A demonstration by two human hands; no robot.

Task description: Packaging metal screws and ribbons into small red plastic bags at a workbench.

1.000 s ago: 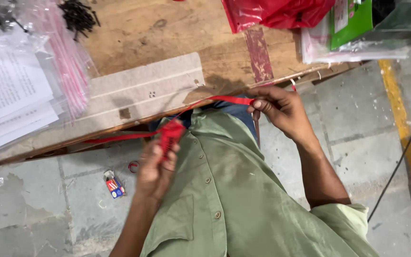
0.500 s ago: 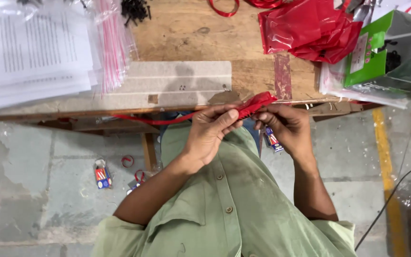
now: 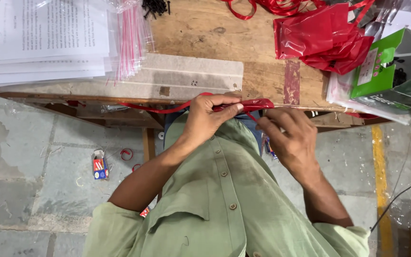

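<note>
Red ribbon (image 3: 250,103) was pinched taut at the bench edge (image 3: 120,97) by left hand (image 3: 208,119) fingers; right hand (image 3: 288,135) fingers curled round its end, apparently to fold it.

Both hands meet at the table's (image 3: 205,28) near edge, the left hand (image 3: 205,119) just left of the right hand (image 3: 288,135), a ribbon (image 3: 243,104) between them. On the table, papers (image 3: 39,38) lie far left, bags (image 3: 319,38) right, a box (image 3: 396,71) beyond them.

The left hand (image 3: 209,118) was raised in front of the chest, its fingers (image 3: 228,105) pinched closed. The right hand (image 3: 288,138) was just beside it, fingers curled, both forearms bent inward.
</note>
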